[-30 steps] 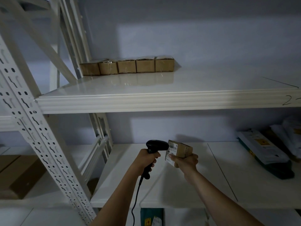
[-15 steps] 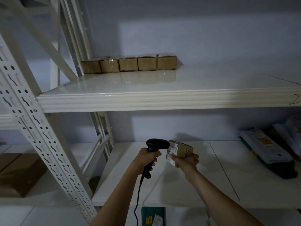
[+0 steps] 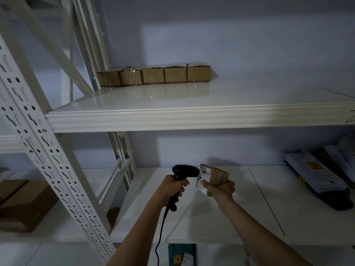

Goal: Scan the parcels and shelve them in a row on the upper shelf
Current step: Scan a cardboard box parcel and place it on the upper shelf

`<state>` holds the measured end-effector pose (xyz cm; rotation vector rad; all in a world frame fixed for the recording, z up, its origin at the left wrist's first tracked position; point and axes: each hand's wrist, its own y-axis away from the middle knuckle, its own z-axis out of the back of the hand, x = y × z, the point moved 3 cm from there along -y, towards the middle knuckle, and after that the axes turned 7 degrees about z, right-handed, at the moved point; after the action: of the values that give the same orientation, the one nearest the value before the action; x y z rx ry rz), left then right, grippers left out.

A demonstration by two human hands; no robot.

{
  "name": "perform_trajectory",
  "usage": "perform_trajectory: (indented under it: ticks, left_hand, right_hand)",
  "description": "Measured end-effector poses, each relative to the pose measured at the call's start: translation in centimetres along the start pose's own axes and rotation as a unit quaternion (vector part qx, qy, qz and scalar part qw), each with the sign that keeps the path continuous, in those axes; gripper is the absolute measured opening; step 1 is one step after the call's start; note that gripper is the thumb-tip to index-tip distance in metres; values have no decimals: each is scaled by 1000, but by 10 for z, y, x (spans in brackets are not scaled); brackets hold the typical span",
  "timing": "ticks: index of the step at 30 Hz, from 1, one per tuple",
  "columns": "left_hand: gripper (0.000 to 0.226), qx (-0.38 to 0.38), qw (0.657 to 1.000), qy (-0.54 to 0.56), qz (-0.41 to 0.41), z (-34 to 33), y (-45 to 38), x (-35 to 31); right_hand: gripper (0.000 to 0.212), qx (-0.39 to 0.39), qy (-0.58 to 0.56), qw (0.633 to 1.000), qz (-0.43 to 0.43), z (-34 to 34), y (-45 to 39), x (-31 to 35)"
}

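My left hand [image 3: 173,186] grips the handle of a black corded barcode scanner [image 3: 184,170], whose head points right at a small cardboard parcel [image 3: 216,175]. My right hand [image 3: 221,189] holds that parcel from below, its white barcode label turned towards the scanner. Both are held above the lower shelf [image 3: 240,217]. On the white upper shelf [image 3: 192,116], several small brown boxes [image 3: 153,75] stand side by side in a row at the back left.
A perforated white upright [image 3: 44,150] slants down the left. Bagged parcels [image 3: 317,175] lie at the right of the lower shelf. A larger cardboard box [image 3: 23,204] sits in the bay to the left. A green packet [image 3: 182,255] shows below.
The view has shifted slightly. Both hands keep their hold and stay in almost the same place, the scanner still aimed at the parcel's label.
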<state>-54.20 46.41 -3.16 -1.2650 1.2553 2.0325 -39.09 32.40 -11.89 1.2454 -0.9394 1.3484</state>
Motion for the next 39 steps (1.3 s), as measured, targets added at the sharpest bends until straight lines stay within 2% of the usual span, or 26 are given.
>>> perform_trajectory:
  ticks: [17,23,27,29,32,34,39]
  left_hand:
    - [12,2,1000,9,5,9,1,3]
    - [10,-10,1000,22,2,12,-8,13]
    - [12,13,997,80,18,16,-26,45]
    - [7,-18,994,105,37,21,-38,69]
    - [11,-110,985,111,76,31,-58,108]
    - [23,-161,979,74,96,37,-68,129]
    - [40,-197,974,-56,99,39,-73,143]
  right_hand:
    - [95,21,9,1000,1,-1,13,7]
    - [96,30,17,999,-30,3,18,11]
    - [104,61,6,996,-69,4,21,9]
    - [105,79,-18,992,-96,3,22,5]
    - [81,91,-39,987,-126,5,28,7]
    - [78,101,-44,982,-152,6,29,7]
    - [79,119,-55,975,-182,8,30,0]
